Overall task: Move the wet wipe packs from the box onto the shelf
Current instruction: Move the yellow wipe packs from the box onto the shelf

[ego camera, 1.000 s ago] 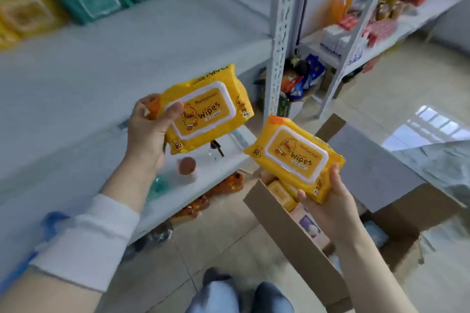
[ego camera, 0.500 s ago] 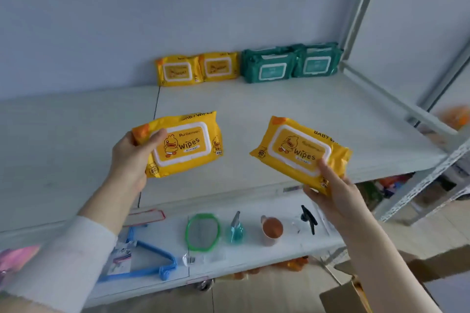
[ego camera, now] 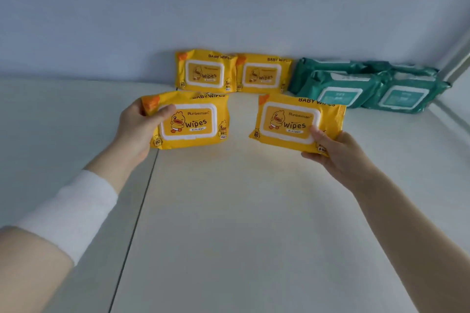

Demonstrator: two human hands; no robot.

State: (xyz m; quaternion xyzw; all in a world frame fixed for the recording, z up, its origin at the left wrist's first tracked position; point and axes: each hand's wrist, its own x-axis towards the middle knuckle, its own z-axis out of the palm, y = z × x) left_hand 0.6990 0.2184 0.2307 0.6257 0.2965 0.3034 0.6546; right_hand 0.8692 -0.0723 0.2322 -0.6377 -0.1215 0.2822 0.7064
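My left hand [ego camera: 136, 129] grips a yellow wet wipe pack [ego camera: 193, 122] by its left end, held over the white shelf [ego camera: 229, 211]. My right hand [ego camera: 338, 152] grips a second yellow pack [ego camera: 292, 119] by its lower right corner. Both packs hover just in front of two yellow packs [ego camera: 206, 71] [ego camera: 263, 74] that lean against the back wall. To their right lie stacked green wipe packs [ego camera: 340, 91] [ego camera: 404, 96]. The box is out of view.
The shelf surface has a seam [ego camera: 142, 198] running front to back under my left forearm. A white upright post [ego camera: 457, 63] stands at the shelf's back right corner. The pale wall closes the back.
Both hands have carried their yellow packs forward over the shelf, close to the row at the back wall. My view has moved in, and the lower shelf and box have dropped out.
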